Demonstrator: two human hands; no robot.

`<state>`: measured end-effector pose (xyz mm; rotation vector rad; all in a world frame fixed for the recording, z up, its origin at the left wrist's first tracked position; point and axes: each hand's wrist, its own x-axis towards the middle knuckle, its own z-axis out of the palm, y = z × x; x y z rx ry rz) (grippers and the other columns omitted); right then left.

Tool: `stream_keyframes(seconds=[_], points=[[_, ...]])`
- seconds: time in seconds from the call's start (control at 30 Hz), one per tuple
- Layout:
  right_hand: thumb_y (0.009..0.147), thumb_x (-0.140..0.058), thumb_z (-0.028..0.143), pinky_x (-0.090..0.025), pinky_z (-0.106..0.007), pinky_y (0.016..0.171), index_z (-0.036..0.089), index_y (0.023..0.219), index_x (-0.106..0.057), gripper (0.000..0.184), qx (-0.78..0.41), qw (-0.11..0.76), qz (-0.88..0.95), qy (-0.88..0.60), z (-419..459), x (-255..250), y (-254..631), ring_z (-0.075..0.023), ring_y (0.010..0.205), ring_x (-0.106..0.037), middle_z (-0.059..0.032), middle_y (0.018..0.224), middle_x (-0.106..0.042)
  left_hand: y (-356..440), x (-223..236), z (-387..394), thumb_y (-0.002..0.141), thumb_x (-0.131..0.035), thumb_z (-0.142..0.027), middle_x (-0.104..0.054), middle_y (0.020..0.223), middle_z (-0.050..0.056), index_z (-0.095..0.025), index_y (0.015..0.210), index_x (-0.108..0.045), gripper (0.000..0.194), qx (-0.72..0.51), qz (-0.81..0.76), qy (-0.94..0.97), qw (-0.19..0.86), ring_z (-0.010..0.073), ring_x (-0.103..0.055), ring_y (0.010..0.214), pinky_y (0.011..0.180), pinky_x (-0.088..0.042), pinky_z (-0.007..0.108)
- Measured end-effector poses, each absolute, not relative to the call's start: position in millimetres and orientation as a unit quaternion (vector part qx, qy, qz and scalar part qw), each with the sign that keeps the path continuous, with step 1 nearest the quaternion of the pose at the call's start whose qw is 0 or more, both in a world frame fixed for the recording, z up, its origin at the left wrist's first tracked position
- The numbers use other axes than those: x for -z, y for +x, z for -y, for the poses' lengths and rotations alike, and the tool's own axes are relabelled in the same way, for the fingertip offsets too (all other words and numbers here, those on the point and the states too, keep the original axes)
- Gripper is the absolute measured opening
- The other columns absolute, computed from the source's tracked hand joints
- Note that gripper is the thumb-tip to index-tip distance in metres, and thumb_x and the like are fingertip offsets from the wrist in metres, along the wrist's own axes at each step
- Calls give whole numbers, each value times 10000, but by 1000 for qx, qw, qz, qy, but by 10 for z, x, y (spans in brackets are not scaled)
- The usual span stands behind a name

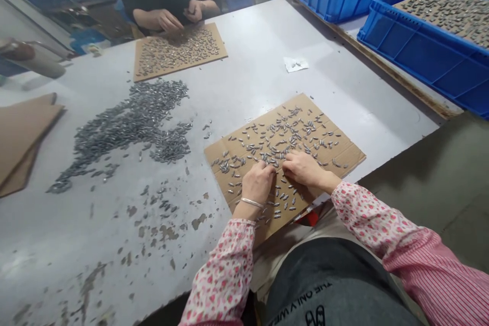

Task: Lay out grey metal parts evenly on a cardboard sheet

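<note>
Both my hands work low over a cardboard sheet [340,150] strewn with small grey, spindle-shaped metal pieces [284,132]. My left hand [257,183], with a bangle at its wrist, has its fingers curled down among the pieces. Just to its right, my right hand [303,169] is bent in a pinch at the board. Whatever lies between the fingertips of either hand is hidden or too small to make out. Nearest me on the board, pieces lie spaced apart; farther up they are more jumbled. A large heap of the same pieces [126,122] spreads over the table to the left.
Across the white table [237,91], a co-worker's hands [171,18] are at another piece-covered cardboard sheet [183,53]. Blue crates [420,56] with filled boards line the right side. Bare cardboard sheets [23,132] lie at the left edge. A small white paper [296,64] rests beyond my board.
</note>
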<state>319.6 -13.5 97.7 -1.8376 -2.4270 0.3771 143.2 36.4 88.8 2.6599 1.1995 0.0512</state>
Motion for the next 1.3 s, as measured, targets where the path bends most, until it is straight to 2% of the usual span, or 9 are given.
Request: stream_keyframes(seconds=[0.2, 0.47, 0.6, 0.8, 1.03, 1.3], points=[[898, -539, 260, -347, -297, 730, 159, 856, -668, 169, -149, 35, 806, -571, 286, -1047, 3248, -199, 887, -514, -83, 917, -624, 1327, -915, -245, 942, -419, -334, -583, 878, 49, -245, 888, -681, 282, -2, -378, 918, 120, 174, -556, 860, 690, -410, 253], [880, -573, 239, -350, -273, 723, 184, 863, -675, 117, -157, 115, 740, -644, 315, -1054, 3553, -175, 841, -510, -51, 856, -610, 1363, -1097, -252, 932, -429, -294, -610, 912, 43, -236, 971, -668, 249, -28, -389, 910, 144, 167, -576, 880, 720, -429, 249], [877, -583, 277, -352, -279, 744, 199, 902, -671, 120, -145, 105, 754, -632, 318, -950, 3548, -177, 853, -504, -50, 898, -608, 1583, -1174, -268, 930, -432, -270, -617, 941, 45, -246, 991, -672, 249, -19, -377, 915, 143, 163, -578, 898, 729, -432, 240], [881, -575, 298, -361, -311, 772, 169, 882, -649, 149, -91, 67, 736, -668, 308, -881, 3448, -219, 923, -498, -87, 936, -605, 1806, -1005, -319, 917, -461, -293, -619, 965, 49, -240, 940, -671, 218, 16, -381, 917, 122, 178, -573, 920, 702, -435, 247], [929, -487, 241, -347, -300, 739, 163, 882, -645, 183, -107, 57, 764, -633, 358, -950, 3470, -200, 900, -499, -89, 954, -606, 1774, -932, -308, 897, -497, -288, -616, 934, 51, -216, 860, -666, 187, 29, -342, 933, 106, 181, -576, 894, 716, -439, 266], [900, -552, 278, -347, -300, 752, 164, 902, -649, 149, -115, 76, 772, -620, 396, -841, 3493, -196, 886, -493, -83, 946, -602, 1757, -931, -284, 881, -537, -341, -616, 909, 43, -219, 822, -659, 182, 17, -334, 934, 128, 173, -586, 863, 713, -433, 254]])
